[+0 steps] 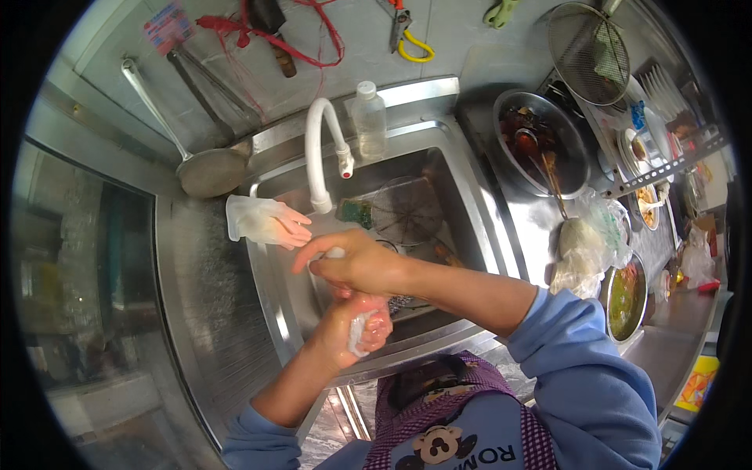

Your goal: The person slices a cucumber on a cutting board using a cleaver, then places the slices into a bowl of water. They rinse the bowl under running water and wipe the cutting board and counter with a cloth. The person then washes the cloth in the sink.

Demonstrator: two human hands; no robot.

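Over the near left part of the steel sink (pixel 470 235), my hands are close together, one above the other. My left hand (pixel 358 326), wet, is closed around a white wad (pixel 357 333), apparently a cloth. Just beyond it, my right hand (pixel 355 261) grips a white piece whose end (pixel 335 252) shows between thumb and forefinger. Whether both white parts are one cloth cannot be told. A rubber glove (pixel 267 222), whitish with pink fingers, lies on the sink's left rim. In the basin are a round wire strainer (pixel 408 210) and a green scouring pad (pixel 354 213).
A white faucet (pixel 314 153) arches over the sink, beside a clear plastic bottle (pixel 370 120). A ladle (pixel 211 171) rests at the left. On the right counter stand a steel bowl of dark food (pixel 502 141), plastic bags (pixel 587 247) and another food-filled bowl (pixel 610 311).
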